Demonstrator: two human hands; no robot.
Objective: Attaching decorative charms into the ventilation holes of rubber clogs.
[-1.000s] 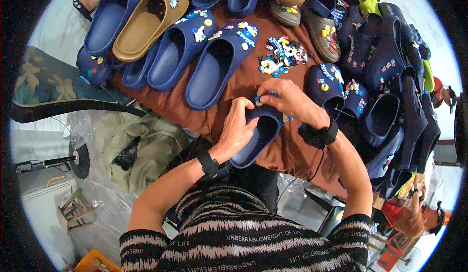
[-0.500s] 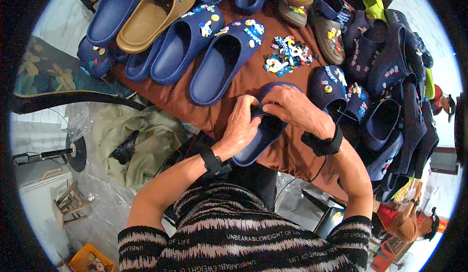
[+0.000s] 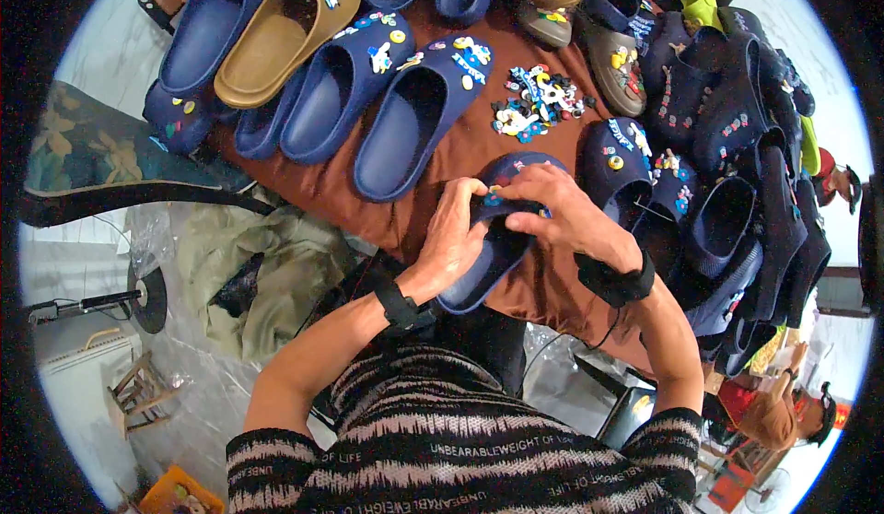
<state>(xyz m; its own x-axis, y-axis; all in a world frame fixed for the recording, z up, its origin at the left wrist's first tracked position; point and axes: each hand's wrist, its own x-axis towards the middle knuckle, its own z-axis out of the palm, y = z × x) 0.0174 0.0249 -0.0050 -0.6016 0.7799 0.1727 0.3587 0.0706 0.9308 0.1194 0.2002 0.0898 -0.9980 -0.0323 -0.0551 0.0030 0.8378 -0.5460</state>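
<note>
A navy clog point(image 3: 486, 270) lies at the near edge of the brown-covered table, its toe pointing away from me. My left hand point(image 3: 453, 238) grips the left side of its upper, thumb at the opening and fingers over the top. From the right, my right hand point(image 3: 566, 208) holds the upper, its fingertips on top and its thumb at the opening. Between the fingertips shows a small colourful shoe charm point(image 3: 494, 197) on the upper, partly hidden. Beyond the clog is a heap of loose charms point(image 3: 539, 104) in white, blue, black and yellow.
Several decorated clogs, including a navy clog point(image 3: 401, 146) and a tan clog point(image 3: 267, 53), stand at the far left. More dark clogs point(image 3: 723, 228) are piled along the right. A chair point(image 3: 110, 159) and an olive cloth point(image 3: 262, 279) are left of the table point(image 3: 368, 224).
My right hand's fingers have shifted and opened a little, uncovering more of the clog's upper and a charm. My left hand stays nearly in place. The view has tilted slightly.
</note>
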